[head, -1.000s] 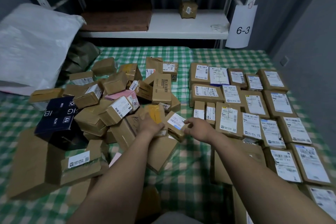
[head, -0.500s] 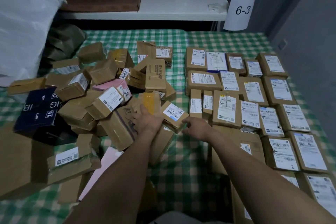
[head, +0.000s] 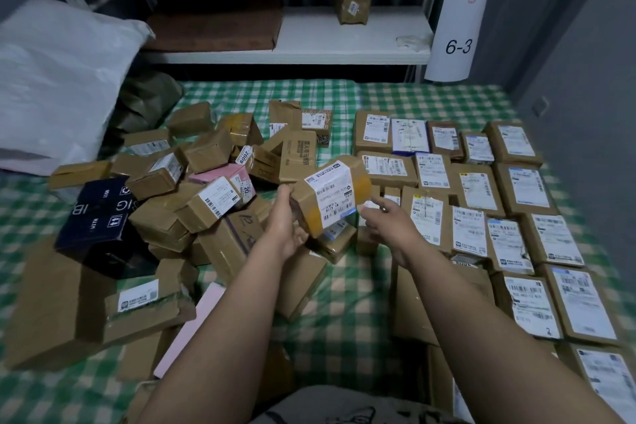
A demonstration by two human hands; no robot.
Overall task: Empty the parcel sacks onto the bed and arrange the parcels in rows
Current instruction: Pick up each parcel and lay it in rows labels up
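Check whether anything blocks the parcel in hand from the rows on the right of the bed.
Nothing visible does. The left hand holds the parcel up above the loose pile, and the rows lie flat just to its right. Only the right hand, at the parcel's right edge, is between them.

fingers of left hand [head: 287,227] mostly hidden behind lifted parcel [head: 354,175]; can't tell if right hand [head: 392,227] touches it or the parcel underneath [head: 339,241], itself mostly covered; label [head: 332,198] print too small to read; white sack [head: 58,79] cut by left edge; nearest row parcel [head: 605,385] cut at bottom-right corner; olive bag [head: 144,110] half buried behind sack and pile [head: 206,189]; shelf parcel [head: 353,3] blurred
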